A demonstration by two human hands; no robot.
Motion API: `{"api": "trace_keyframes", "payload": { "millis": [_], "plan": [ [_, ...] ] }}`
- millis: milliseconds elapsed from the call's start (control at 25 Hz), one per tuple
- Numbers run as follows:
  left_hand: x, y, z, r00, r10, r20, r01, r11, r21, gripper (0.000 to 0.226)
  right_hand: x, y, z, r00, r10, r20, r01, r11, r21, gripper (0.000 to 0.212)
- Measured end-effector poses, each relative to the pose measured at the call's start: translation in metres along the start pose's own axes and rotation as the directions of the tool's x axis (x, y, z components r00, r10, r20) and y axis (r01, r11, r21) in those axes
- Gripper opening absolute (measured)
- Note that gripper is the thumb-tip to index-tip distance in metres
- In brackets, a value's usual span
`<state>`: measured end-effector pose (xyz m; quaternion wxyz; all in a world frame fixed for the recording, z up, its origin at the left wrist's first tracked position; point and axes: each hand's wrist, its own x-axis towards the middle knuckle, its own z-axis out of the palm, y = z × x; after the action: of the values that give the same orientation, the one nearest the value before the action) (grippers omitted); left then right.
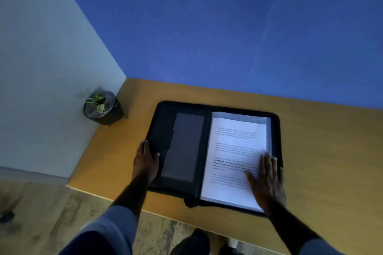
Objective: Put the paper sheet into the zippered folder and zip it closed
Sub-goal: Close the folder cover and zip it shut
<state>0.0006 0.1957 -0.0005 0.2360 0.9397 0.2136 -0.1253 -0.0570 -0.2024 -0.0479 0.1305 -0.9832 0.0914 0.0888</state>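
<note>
Right hand (267, 178) flat on paper sheet (234, 151), fingers straight and close together, pressing sheet's right side. Left hand (146, 161) at left edge of zippered folder (182, 145): thumb on inner face, fingers seemingly curled round edge, view blurred. Folder open flat on table (321, 151), sheet lying in right half. Potted plant (102, 107) at far left corner.
</note>
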Motion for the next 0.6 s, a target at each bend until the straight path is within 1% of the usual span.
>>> {"api": "trace_keyframes", "payload": {
  "millis": [120, 200, 320, 440, 520, 560, 600],
  "plan": [
    [0.018, 0.004, -0.008, 0.999, -0.050, -0.017, 0.050, 0.998, -0.034, 0.072, -0.002, 0.005, -0.002, 0.998, 0.059, 0.025, -0.059, 0.998, 0.023, 0.095],
    [0.032, 0.004, -0.016, 0.997, -0.053, -0.049, 0.052, 0.998, -0.024, 0.063, -0.005, 0.006, -0.003, 0.993, 0.114, 0.014, -0.115, 0.993, 0.037, 0.101],
    [0.051, -0.002, -0.025, 0.997, -0.031, -0.064, 0.028, 0.998, -0.048, 0.052, -0.010, -0.010, -0.001, 0.996, 0.092, -0.020, -0.092, 0.996, 0.008, 0.097],
    [0.067, -0.005, -0.035, 0.994, -0.104, -0.018, 0.099, 0.976, -0.196, 0.044, -0.009, -0.064, -0.001, 0.999, 0.040, 0.006, -0.040, 0.998, 0.038, 0.092],
    [0.074, -0.004, -0.042, 0.994, -0.107, -0.009, 0.101, 0.959, -0.264, 0.028, -0.004, -0.111, 0.000, 1.000, -0.008, 0.006, 0.007, 0.995, 0.100, 0.094],
    [0.074, -0.002, -0.047, 0.996, -0.093, -0.016, 0.083, 0.945, -0.317, 0.028, -0.002, -0.136, 0.001, 0.999, -0.038, 0.007, 0.037, 0.990, 0.138, 0.095],
    [0.073, 0.000, -0.056, 0.996, -0.078, -0.034, 0.058, 0.918, -0.391, 0.037, 0.001, -0.162, 0.002, 0.998, -0.070, 0.006, 0.068, 0.982, 0.178, 0.097]
  ]
}}
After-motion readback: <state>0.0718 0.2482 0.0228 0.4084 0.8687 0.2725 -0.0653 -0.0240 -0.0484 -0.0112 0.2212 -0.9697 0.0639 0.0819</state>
